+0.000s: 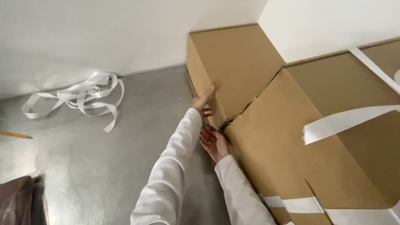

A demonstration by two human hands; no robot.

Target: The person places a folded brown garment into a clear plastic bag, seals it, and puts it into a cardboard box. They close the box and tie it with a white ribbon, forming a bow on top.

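- Floor (104, 166): smooth grey surface with a dull sheen, meeting a white wall at the rear.
- Cardboard box (237, 62): stands on the floor in the corner against the wall.
- Flattened cardboard sheet (291, 146): leans over beside the box.
- White ribbon tangle (83, 96): loose loops lying near the wall.
- Pencil (14, 135): yellow, at the left edge.
- Dark bag (18, 200): lower-left corner, partly out of view.

Both white-sleeved arms reach forward side by side, the left hand (203, 102) raised with fingers extended, the right hand (215, 143) lower, palm open, fingers spread.
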